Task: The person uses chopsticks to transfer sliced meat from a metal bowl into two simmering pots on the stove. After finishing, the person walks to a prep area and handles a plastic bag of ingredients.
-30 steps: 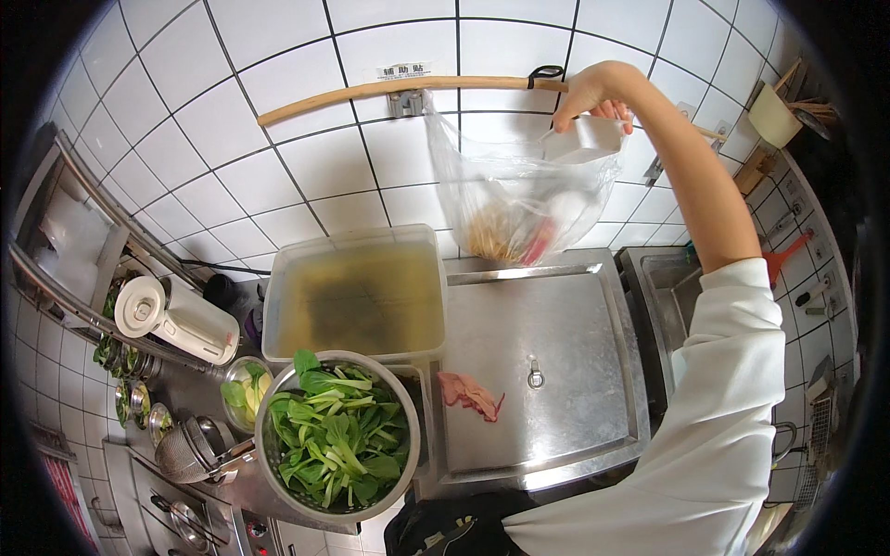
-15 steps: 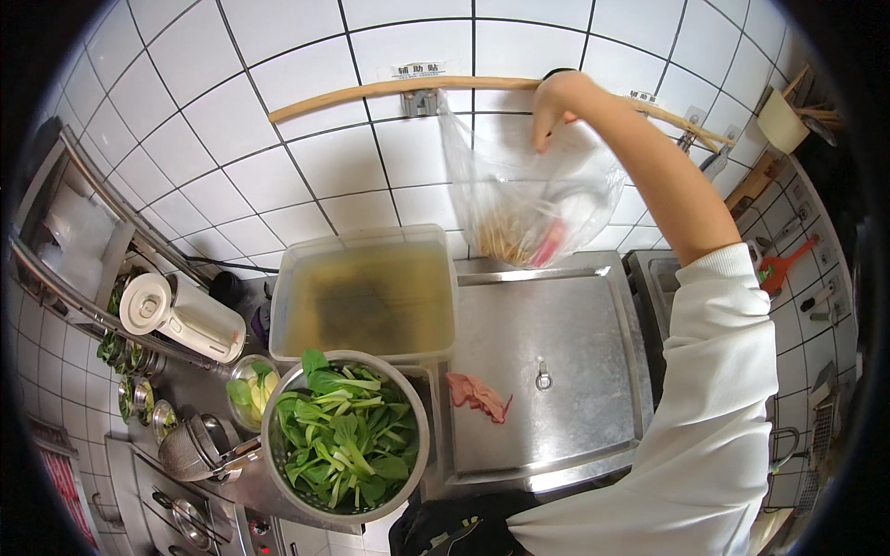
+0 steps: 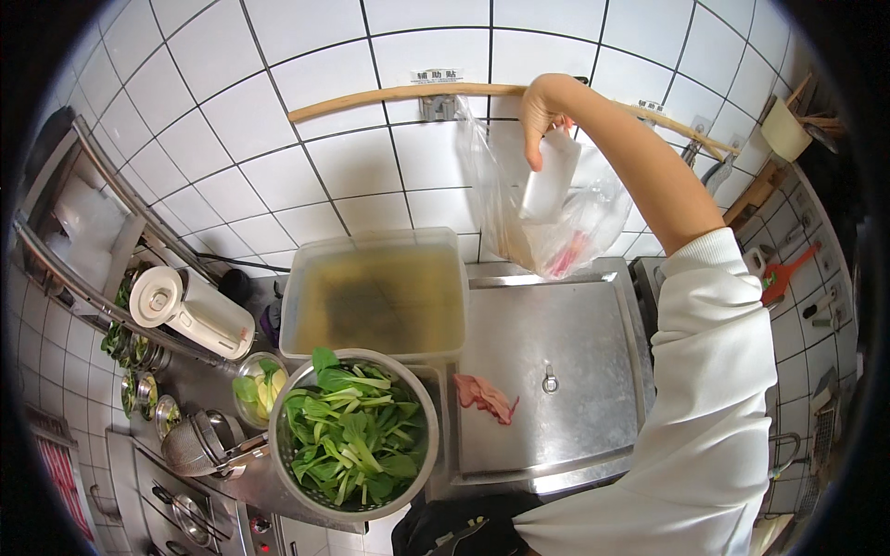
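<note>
At the tiled wall, my right hand [image 3: 547,107] is closed on the top of a white flat rectangular packet [image 3: 556,181], thumb on its near side. What is inside the packet cannot be told. Around its lower part hangs a clear plastic bag [image 3: 496,199], slung below a long wooden rod [image 3: 371,96] on the wall. Something pink and white shows in the bottom of the bag. My left hand is out of view. Below the bag, a limp pink crumpled piece [image 3: 487,398] lies on the left part of a steel lid [image 3: 547,324] with a ring handle.
Left of the lid stands a clear plastic tub [image 3: 287,306] of cloudy yellowish liquid. Nearer is a steel colander [image 3: 428,445] heaped with leafy greens [image 3: 352,426]. Further left are a small bowl of cut pieces [image 3: 261,389], a wire strainer [image 3: 190,448] and a cream appliance [image 3: 209,320].
My right hand has moved slightly left and now grips the white packet, which has risen from low in the bag. The view has shifted a little.
</note>
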### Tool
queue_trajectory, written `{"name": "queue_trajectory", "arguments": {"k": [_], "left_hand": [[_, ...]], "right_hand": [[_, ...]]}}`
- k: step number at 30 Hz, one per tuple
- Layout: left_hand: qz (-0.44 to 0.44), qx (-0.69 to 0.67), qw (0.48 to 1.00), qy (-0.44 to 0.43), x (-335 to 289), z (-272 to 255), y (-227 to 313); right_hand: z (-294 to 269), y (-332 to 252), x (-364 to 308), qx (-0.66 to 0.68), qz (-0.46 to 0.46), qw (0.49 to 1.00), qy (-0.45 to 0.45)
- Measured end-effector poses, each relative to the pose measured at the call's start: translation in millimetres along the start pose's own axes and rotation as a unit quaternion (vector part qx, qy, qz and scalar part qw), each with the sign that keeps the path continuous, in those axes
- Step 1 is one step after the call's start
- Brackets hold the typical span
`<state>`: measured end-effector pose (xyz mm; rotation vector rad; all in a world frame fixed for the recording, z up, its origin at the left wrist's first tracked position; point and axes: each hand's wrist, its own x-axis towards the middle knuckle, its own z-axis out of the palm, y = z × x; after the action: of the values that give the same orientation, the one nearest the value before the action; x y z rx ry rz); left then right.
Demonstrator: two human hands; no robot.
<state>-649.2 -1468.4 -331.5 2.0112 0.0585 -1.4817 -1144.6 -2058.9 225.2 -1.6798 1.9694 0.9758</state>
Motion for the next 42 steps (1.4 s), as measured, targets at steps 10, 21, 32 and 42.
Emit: {"name": "queue_trajectory", "arguments": {"k": [10, 21, 32, 42], "left_hand": [[0.005, -0.018, 1.0, 0.004, -5.7, -6.8, -9.8], [0.011, -0.063, 0.997, 0.04, -29.8, -23.2, -73.5], [0.08, 0.064, 0.972, 0.21, -115.7, -41.7, -218.6], [0.095, 0.017, 0.993, 0.072, -110.2, -44.0, -304.4]], "right_hand": [[60.3, 23.0, 25.9, -0.13, -0.09, 0.959, 0.237], [167.4, 53.2, 37.4, -0.088, -0.05, 0.936, 0.336], [223.2, -9.9, -24.6, 0.185, -0.314, 0.651, 0.665], [361.6, -155.6, -93.1, 0.644, -0.437, 0.411, 0.476]]}}
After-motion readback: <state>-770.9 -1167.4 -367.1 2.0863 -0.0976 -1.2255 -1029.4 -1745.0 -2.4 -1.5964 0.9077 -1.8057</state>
